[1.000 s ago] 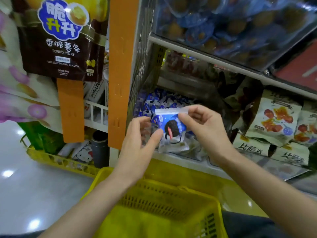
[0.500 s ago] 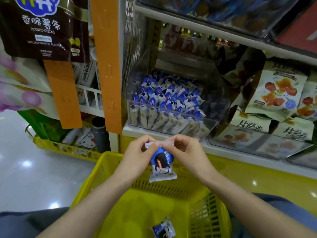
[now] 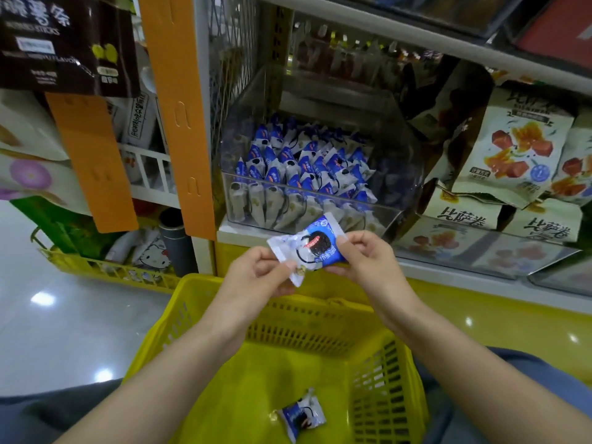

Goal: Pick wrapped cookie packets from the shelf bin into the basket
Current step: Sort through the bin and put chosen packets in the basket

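Packet [image 3: 312, 249] turned sideways; left hand [image 3: 256, 274], right hand [image 3: 365, 261] pinch its glossy ends over lattice basket [image 3: 378, 373].

Bright overhead light, white glare spots on glossy floor [image 3: 41, 298]; shelf bin [image 3: 381, 219] recess dim, frame edges bowed, soft

Both bare forearms are reaching up from the lower corners of the frame, the hands meeting at its centre. The left hand [image 3: 256, 277] is pinching the left end of a cookie packet [image 3: 309, 248] with thumb and curled fingers, and the right hand [image 3: 368, 264] is pinching its right end.
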### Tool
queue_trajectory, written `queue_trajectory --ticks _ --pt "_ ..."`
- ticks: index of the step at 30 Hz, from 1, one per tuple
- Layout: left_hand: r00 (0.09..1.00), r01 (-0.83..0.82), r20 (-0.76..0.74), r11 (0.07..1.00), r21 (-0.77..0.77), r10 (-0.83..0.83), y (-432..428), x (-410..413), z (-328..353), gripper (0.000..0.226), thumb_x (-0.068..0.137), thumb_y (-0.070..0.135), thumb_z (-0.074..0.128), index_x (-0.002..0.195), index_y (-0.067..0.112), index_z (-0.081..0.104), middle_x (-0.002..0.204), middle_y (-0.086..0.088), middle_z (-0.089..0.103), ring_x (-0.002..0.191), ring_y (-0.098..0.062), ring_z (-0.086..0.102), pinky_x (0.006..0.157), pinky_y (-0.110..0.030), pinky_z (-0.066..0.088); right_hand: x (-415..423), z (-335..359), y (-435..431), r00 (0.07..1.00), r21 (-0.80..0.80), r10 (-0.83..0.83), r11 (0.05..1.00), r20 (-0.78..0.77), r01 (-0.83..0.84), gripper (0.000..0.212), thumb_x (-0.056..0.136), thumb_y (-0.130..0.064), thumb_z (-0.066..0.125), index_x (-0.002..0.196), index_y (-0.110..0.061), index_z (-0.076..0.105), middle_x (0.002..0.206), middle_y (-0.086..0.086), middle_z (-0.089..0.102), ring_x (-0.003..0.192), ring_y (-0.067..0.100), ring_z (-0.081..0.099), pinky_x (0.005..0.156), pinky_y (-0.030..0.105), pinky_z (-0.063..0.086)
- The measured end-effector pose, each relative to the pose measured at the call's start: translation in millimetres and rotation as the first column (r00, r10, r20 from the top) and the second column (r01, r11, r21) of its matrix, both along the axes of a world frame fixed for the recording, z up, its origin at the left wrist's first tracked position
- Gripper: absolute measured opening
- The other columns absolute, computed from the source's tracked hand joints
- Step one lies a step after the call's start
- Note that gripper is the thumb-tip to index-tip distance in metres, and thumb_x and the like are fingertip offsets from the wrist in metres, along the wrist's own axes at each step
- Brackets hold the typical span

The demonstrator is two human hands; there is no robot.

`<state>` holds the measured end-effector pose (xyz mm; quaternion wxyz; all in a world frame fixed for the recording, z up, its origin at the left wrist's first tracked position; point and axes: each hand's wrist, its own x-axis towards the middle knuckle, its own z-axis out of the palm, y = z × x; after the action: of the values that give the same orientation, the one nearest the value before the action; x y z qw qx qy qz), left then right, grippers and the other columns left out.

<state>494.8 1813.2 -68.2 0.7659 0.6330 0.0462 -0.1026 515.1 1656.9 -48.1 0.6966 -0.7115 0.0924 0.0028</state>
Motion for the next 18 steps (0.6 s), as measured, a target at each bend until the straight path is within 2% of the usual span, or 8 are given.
queue_trajectory --ticks 2,4,7,9,11,13,15,18 --pt "0.995 -0.084 0.051 0.996 0.041 0.082 4 3 -1 0.008 0.09 0.014 0.056 0.089 0.009 0.061 0.074 0.005 0.07 0.068 -0.003 0.064 0.066 -0.023 0.056 -3 0 0 0.994 0.067 0.064 0.996 -0.089 -0.058 0.007 0.093 -0.008 0.05 0.086 -0.007 0.05 0.075 0.006 0.064 0.059 0.005 0.066 0.057 0.018 0.056" --pt "0.98 -0.174 0.122 0.978 0.113 0.16 8 6 0 0.014 0.091 0.014 0.054 0.079 0.011 0.06 0.067 0.005 0.063 0.061 0.004 0.058 0.065 -0.019 0.055 -7 -2 -1 0.963 0.012 0.204 0.979 -0.175 -0.205 0.007 0.091 -0.004 0.053 0.096 -0.008 0.049 0.078 0.005 0.065 0.061 0.006 0.065 0.059 0.018 0.055" --pt "0.953 -0.217 0.269 0.934 0.284 0.139 13 7 3 0.019 0.092 0.011 0.053 0.074 0.013 0.058 0.071 -0.002 0.063 0.062 -0.003 0.056 0.059 -0.018 0.047 -11 -11 1 0.913 -0.317 0.332 0.862 -0.235 -0.395 0.036 0.083 -0.006 0.065 0.112 -0.012 0.043 0.093 0.001 0.06 0.078 0.011 0.06 0.072 0.025 0.051" --pt "0.937 -0.208 0.345 0.885 0.417 0.058 15 6 2 0.018 0.091 0.014 0.056 0.073 0.015 0.058 0.072 -0.003 0.064 0.066 -0.009 0.055 0.062 -0.025 0.044 -12 -14 5 0.936 -0.525 0.328 0.779 -0.124 -0.343 0.047 0.08 -0.016 0.07 0.12 -0.017 0.045 0.107 -0.005 0.056 0.096 0.011 0.057 0.087 0.028 0.049" --pt "0.918 -0.187 0.395 0.84 0.51 -0.036 15 4 1 0.017 0.089 0.016 0.058 0.072 0.018 0.059 0.068 0.006 0.062 0.064 -0.005 0.054 0.061 -0.022 0.041 -14 -12 9 0.931 -0.499 0.364 0.81 0.013 -0.309 0.03 0.083 -0.02 0.067 0.11 -0.021 0.054 0.106 -0.005 0.063 0.099 0.011 0.06 0.088 0.029 0.05" --pt "0.898 -0.156 0.423 0.811 0.563 -0.12 12 1 -1 0.014 0.088 0.017 0.06 0.074 0.019 0.061 0.068 0.009 0.062 0.067 -0.002 0.056 0.059 -0.015 0.04 -16 -10 12 0.922 -0.449 0.376 0.842 0.092 -0.299 0.006 0.087 -0.02 0.062 0.091 -0.024 0.061 0.092 0.001 0.069 0.088 0.017 0.065 0.083 0.037 0.053" --pt "0.894 -0.152 0.428 0.81 0.566 -0.132 9 0 -3 0.011 0.088 0.018 0.061 0.077 0.018 0.063 0.071 0.01 0.064 0.07 -0.001 0.058 0.06 -0.013 0.041 -17 -10 13 0.921 -0.454 0.363 0.851 0.143 -0.265 0.011 0.088 -0.019 0.061 0.078 -0.025 0.062 0.082 0.004 0.07 0.082 0.023 0.066 0.079 0.046 0.052" --pt "0.919 -0.133 0.386 0.856 0.5 -0.083 9 2 -4 0.013 0.087 0.017 0.06 0.075 0.021 0.063 0.07 0.012 0.065 0.067 -0.001 0.058 0.062 -0.019 0.045 -17 -9 12 0.928 -0.438 0.331 0.869 0.171 -0.229 0.015 0.088 -0.017 0.061 0.075 -0.025 0.062 0.079 0.003 0.069 0.078 0.022 0.065 0.077 0.046 0.053"
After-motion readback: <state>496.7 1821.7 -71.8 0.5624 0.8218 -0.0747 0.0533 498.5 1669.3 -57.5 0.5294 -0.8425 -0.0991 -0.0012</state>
